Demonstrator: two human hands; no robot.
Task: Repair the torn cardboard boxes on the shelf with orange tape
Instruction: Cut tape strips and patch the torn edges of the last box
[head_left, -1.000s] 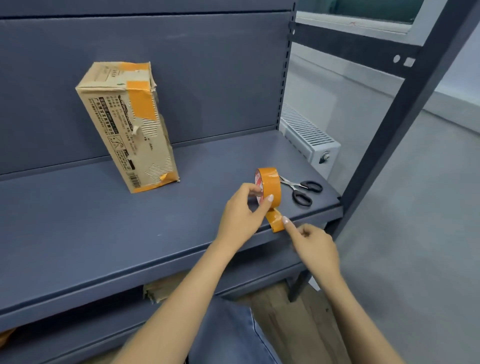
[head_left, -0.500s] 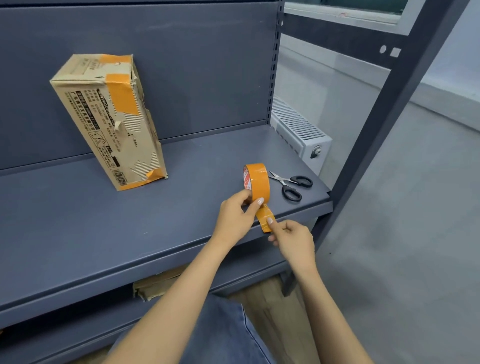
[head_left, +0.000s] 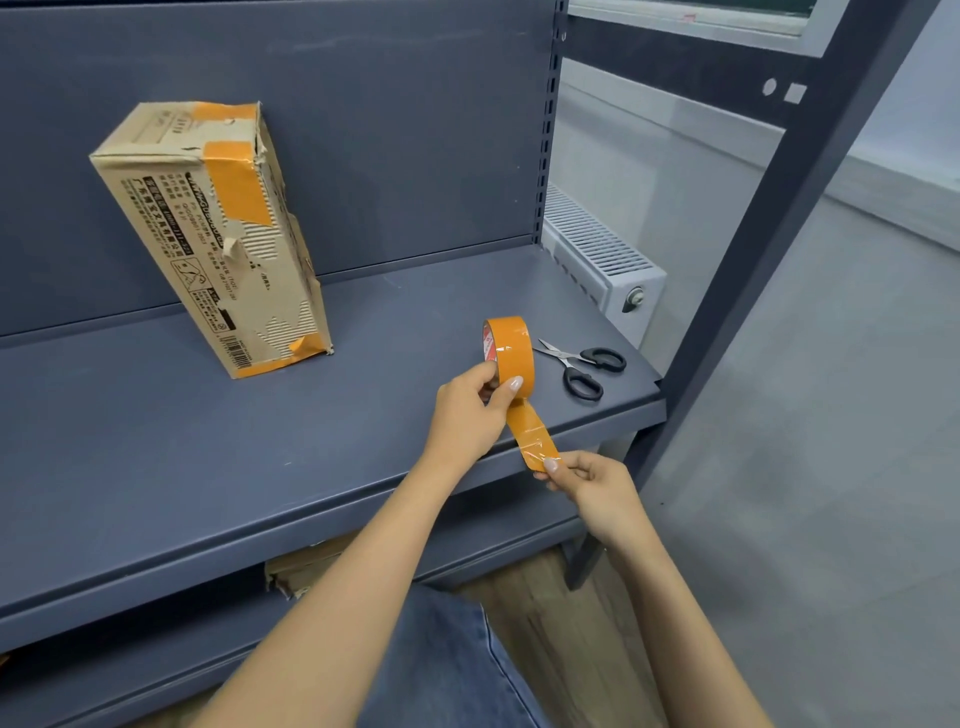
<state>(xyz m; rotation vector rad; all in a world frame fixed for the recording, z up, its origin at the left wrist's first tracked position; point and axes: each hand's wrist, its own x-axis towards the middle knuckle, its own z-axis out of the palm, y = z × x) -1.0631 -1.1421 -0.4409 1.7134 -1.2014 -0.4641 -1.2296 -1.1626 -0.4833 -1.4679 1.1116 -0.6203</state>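
A torn cardboard box (head_left: 218, 244) stands tilted against the back panel at the left of the grey shelf (head_left: 208, 441), with orange tape patches on its top and bottom corner. My left hand (head_left: 467, 410) grips the orange tape roll (head_left: 509, 353) upright above the shelf's front right part. A short strip of tape (head_left: 530, 431) runs from the roll down past the shelf edge. My right hand (head_left: 587, 480) pinches the strip's free end in front of the shelf.
Black-handled scissors (head_left: 584, 366) lie on the shelf just right of the roll. A dark upright post (head_left: 769, 249) stands at the shelf's right end, with a white radiator (head_left: 602, 254) behind. More cardboard (head_left: 301, 566) shows on the lower shelf.
My right hand has drawn the tape end down and to the right, so the strip is longer. The roll stays in my left hand.
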